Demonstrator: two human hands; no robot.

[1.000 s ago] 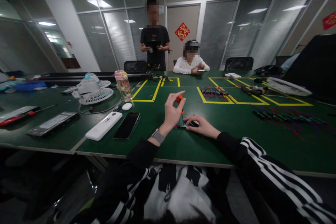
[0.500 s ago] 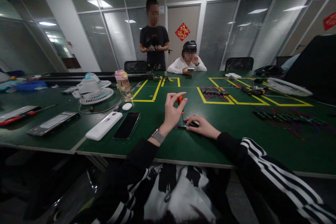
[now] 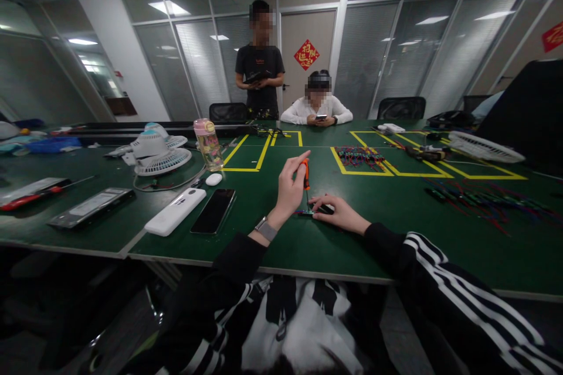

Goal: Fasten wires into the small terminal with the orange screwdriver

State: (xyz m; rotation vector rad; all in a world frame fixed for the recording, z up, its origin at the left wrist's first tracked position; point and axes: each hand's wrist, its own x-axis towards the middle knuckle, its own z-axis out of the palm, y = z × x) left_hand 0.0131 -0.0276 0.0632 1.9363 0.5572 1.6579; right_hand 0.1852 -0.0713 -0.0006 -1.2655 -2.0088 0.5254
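Note:
My left hand [image 3: 290, 184] is closed about the handle of an orange-handled screwdriver [image 3: 307, 179], thumb on one side and fingers stretched along the other. The screwdriver stands upright, its thin shaft pointing down at a small green circuit board [image 3: 307, 213] on the table. At the board's right end, my right hand [image 3: 341, 214] rests on the tabletop with thumb and fingertips pinched on the board. A dark patch shows beneath its arched fingers, too shaded to make out. The exact contact of the screwdriver tip is too small to see.
On the green table [image 3: 264, 246], a black phone [image 3: 213, 211], white power bank [image 3: 175, 212] and bottle [image 3: 208, 145] lie to the left. Wired boards [image 3: 359, 157] sit inside yellow tape; more wired boards [image 3: 484, 196] lie right. Across the table are a standing person [image 3: 259, 64] and a seated person [image 3: 317, 106].
My left fingers have drawn closer together around the screwdriver handle; my right hand stays on the board. The seated person's raised hand has come down to a phone.

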